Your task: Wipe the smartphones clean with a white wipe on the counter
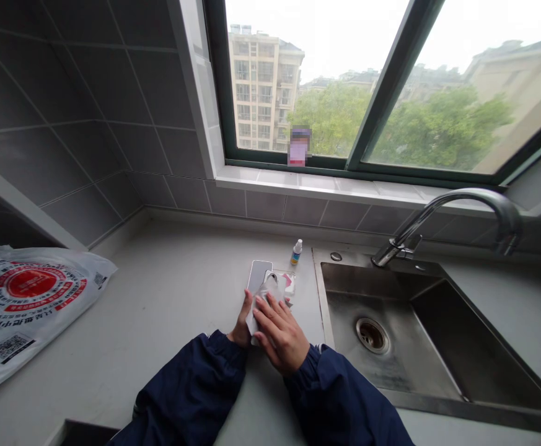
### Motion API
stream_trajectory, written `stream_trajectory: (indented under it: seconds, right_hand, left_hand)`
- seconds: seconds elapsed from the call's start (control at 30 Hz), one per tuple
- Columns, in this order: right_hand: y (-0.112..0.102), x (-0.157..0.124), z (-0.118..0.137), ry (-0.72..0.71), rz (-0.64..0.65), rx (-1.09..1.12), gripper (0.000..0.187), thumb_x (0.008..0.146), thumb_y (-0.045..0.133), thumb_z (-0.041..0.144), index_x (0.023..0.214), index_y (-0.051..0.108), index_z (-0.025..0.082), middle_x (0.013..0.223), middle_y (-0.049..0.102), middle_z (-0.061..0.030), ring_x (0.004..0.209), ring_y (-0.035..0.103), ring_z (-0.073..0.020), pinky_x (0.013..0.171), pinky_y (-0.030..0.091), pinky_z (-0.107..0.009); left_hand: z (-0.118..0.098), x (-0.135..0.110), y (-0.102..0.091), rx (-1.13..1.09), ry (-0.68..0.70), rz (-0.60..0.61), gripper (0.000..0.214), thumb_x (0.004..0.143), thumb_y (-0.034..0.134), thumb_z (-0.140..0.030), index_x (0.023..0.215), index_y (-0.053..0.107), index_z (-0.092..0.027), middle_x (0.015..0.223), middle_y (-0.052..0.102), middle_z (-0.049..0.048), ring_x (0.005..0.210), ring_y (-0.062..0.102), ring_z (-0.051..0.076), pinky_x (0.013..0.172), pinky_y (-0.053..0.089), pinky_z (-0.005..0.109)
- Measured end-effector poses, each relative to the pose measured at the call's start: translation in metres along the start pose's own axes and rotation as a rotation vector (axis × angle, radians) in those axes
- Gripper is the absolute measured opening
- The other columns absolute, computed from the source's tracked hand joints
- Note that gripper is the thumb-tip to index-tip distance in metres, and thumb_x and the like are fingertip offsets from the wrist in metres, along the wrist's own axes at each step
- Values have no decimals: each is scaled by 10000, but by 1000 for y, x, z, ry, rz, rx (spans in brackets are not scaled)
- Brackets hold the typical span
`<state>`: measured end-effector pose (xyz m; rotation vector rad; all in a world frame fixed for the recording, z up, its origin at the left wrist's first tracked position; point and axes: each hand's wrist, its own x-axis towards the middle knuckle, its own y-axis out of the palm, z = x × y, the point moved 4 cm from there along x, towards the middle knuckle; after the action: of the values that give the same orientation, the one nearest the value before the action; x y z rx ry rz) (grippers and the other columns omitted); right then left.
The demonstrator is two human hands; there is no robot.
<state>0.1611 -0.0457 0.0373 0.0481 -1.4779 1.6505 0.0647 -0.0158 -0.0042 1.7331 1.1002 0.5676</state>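
Phone lay flat on the surface, just left of the sink. Left hand clamped its near edge, probably to stop it sliding. Right hand was flat, fingers extended, pressing a white cloth onto it. Small bottle stood close behind.

The right hand covers much of the left hand at its 9 o'clock, so I can't read that grip. The cloth hides the lower half of the phone. At the phone's 1 o'clock, the bottle has a label too small to read. Far out at 9 o'clock, the bag runs off frame.
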Motion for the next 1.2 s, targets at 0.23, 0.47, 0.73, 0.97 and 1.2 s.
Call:
stream_trajectory:
  seconds: [0.23,0.47,0.73,0.97,1.2]
  right_hand:
    - [0,0,10,-113,68,5,484,943,540,314,1391,478,144,1470,433,-126,1429,269,-287,1145,301,-507]
    - [-4,-1,15,-122,-131,71,182,951,573,262,1095,663,197,1254,654,-65,1296,505,-204,1143,350,-423]
    - [-7,-2,8,-22,-207,109,344,961,536,202,1303,557,179,1338,585,-116,1226,566,-212,1053,477,-391]
    - [5,-4,4,-48,-182,58,324,934,586,257,1246,607,170,1282,631,-105,1303,496,-239,1084,447,-434]
    - [12,-6,9,-125,-116,43,342,977,508,251,1290,568,127,1370,549,-136,1372,392,-238,1119,388,-437]
  left_hand:
    - [-20,0,5,-69,21,-27,928,779,374,-801,1371,478,-95,1158,664,216,1101,624,354,991,438,496]
    - [-37,-4,13,-53,101,-41,978,782,299,-821,1404,449,-82,1278,596,232,1168,559,397,987,416,518]
    - [-25,1,9,-40,24,2,1000,793,266,-817,1397,444,-40,1255,601,250,1175,557,382,1015,397,499]
    - [-21,4,9,36,42,-27,923,802,388,-770,1412,436,-79,1193,640,230,1084,620,340,964,459,463]
    - [-9,4,1,18,-76,-78,923,801,369,-779,1328,517,-37,1031,702,224,1046,647,349,938,487,456]
